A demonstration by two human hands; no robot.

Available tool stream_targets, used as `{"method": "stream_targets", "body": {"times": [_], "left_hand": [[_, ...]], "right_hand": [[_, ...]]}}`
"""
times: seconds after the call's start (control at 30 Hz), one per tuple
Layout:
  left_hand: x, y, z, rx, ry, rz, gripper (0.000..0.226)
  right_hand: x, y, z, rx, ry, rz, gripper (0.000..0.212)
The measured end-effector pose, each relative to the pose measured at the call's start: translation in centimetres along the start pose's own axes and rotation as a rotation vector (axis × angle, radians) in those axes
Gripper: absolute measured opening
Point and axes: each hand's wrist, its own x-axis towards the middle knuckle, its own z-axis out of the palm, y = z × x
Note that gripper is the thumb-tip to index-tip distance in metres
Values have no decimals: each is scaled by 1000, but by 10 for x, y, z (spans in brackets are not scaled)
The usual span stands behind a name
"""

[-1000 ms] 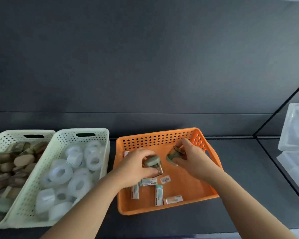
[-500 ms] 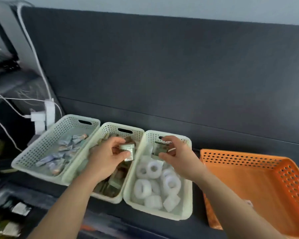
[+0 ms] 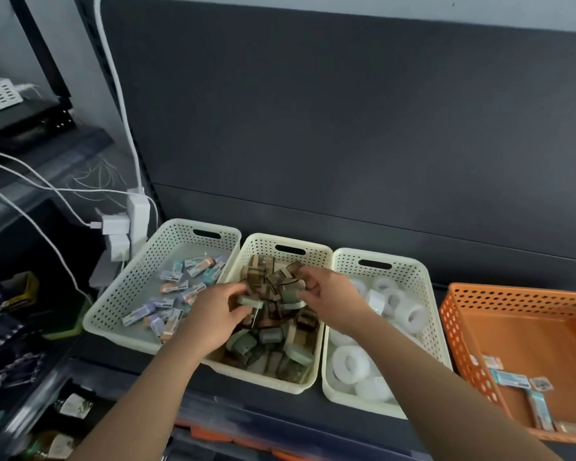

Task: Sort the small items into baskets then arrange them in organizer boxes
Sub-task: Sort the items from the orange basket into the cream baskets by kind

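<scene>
Left hand (image 3: 210, 319), lower centre of frame: thumb and fingers curled round a pale green piece (image 3: 250, 302), held just above the heap. My wrist crosses the near left rim of the middle basket (image 3: 266, 249).

Right hand (image 3: 333, 299), just right of centre: fingers (image 3: 308, 287) bent inward over the far half of the same heap, touching or nearly touching it. I cannot tell whether they hold anything; the pieces beneath blur together there. The two hands are near each other but apart.

Middle basket: cream, perforated, slot handle at the far end. It is filled with a heap of green and brown pieces (image 3: 273, 341), jumbled at all angles.

Eraser basket (image 3: 127, 294), left of centre: same cream make, touching the middle basket's side. It holds small wrapped blocks (image 3: 177, 294) in pale colours, scattered loosely across the floor.

Tape basket (image 3: 419, 284), right of centre, side by side with the middle one: white tape rolls (image 3: 350, 362), some flat, some on edge.

Orange basket (image 3: 463, 331), right edge of frame, cut off by it and set a little apart from the tape basket: a few small packs (image 3: 512, 380) near its lower corner.

Left of the baskets: a white power strip (image 3: 137, 214) with chargers plugged in, and white cables (image 3: 47, 191) running toward the left edge. A dark panel (image 3: 346, 128) fills the upper frame.
</scene>
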Motion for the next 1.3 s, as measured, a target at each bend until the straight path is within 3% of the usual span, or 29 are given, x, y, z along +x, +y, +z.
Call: {"method": "stream_targets", "body": {"times": [0.1, 0.23, 0.4, 0.6, 0.8, 1.0, 1.3], "left_hand": [[2, 11, -1, 51, 76, 81, 42], [3, 60, 5, -76, 106, 231, 35], [3, 148, 48, -167, -62, 455, 27], [2, 251, 130, -145, -289, 623, 33], [11, 311, 213, 171, -548, 513, 54], [22, 324, 253, 560, -588, 366, 32], [30, 327, 258, 577, -681, 298, 31]], "right_hand": [[-13, 8, -16, 24, 59, 34, 40], [-51, 39, -47, 65, 170, 110, 42], [-120, 96, -99, -7, 283, 224, 43], [-182, 186, -156, -92, 248, 419, 46], [-198, 265, -173, -123, 15, 442, 46], [-181, 302, -163, -107, -253, 353, 27], [-164, 318, -147, -89, -351, 315, 40]]}}
